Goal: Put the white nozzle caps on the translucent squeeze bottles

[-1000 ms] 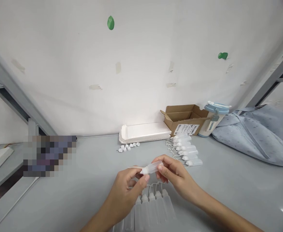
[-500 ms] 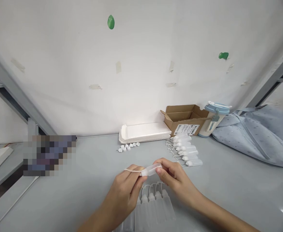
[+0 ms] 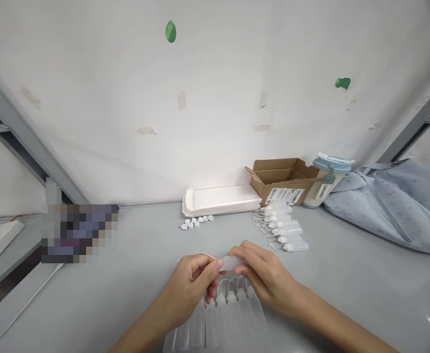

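Note:
A small translucent squeeze bottle (image 3: 230, 263) lies sideways between my two hands, above the table. My left hand (image 3: 196, 279) pinches its neck end, and the cap end is hidden by those fingers. A thin white strap (image 3: 208, 255) shows over the left fingers. My right hand (image 3: 261, 272) grips the other end of the bottle with thumb and fingers. Just below my hands, a row of several similar clear bottles (image 3: 233, 316) lies side by side, their necks pointing away from me and straps looping up.
Several small white caps (image 3: 195, 222) sit before a stack of white trays (image 3: 224, 200). More strapped bottles (image 3: 286, 230) lie to the right, near an open cardboard box (image 3: 281, 184), a tumbler (image 3: 327, 181) and a blue fabric bag (image 3: 387, 211). A cable (image 3: 27, 306) crosses the left side.
My left hand has shifted its grip, its thumb now over the bottle's neck end. My right fingers have moved left along the bottle and cover more of it.

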Motion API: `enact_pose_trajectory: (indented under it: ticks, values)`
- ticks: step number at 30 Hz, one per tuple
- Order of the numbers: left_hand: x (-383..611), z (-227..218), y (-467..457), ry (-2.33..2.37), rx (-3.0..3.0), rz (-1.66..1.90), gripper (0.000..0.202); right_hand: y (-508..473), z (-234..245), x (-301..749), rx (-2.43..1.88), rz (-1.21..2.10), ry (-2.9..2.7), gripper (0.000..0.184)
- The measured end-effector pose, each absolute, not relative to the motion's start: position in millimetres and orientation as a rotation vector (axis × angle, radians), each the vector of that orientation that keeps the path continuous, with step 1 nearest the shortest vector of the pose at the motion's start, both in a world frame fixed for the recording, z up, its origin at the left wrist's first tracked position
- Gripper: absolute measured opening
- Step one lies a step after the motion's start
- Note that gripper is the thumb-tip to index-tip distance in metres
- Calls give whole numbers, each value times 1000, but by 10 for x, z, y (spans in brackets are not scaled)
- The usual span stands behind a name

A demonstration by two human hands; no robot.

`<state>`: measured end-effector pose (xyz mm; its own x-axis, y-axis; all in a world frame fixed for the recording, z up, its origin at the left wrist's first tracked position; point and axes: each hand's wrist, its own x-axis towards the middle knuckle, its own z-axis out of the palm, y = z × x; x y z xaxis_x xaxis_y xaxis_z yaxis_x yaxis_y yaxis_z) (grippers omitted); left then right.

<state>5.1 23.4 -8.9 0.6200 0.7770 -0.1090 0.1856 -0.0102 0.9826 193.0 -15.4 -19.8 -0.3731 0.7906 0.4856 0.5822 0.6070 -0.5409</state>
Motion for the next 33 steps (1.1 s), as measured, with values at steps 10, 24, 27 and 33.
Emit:
enact_pose_trajectory:
  ticks: [10,24,27,33]
  values:
    - [-252,-345,790,1182,2286,949,20,31,-90,2236,-1433,254,-1777,29]
    - [-378,-609,1170,1229,2479,907,21,296,-76,3460,-1772,21,-1715,30]
    - [-381,-603,1156,1205,2489,878,22,279,-64,3499,-1779,63,-1734,28]
    - [-401,-607,1137,1179,2476,808,23,223,-20,3543,-1877,193,-1762,26]
